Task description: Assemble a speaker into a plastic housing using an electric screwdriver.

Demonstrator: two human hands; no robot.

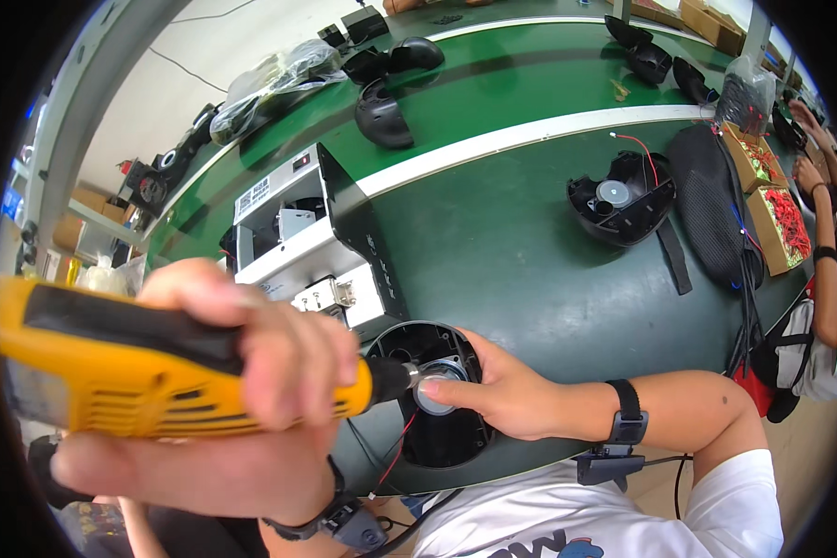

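Left hand: left hand, fingers wrapped tight round a yellow-and-black plastic power screwdriver, its casing slotted with vents, its grip dark and smooth.
Bit: slim metal, pointing right, tip at the speaker's rim beside the right thumb; cannot tell whether it meets a screw.
Right hand: right hand, pinching an oval black plastic shell, thumb pressed inside, fingers round the outer wall.
Shell: near edge of bench, ribbed inside, holding a round grey speaker; thin red wire at its left.
Bench: smooth green surface.
Far left of shell: boxy silver-and-black metal machine.
Far right: rounded black half-shell; beyond it, black mesh-textured piece.
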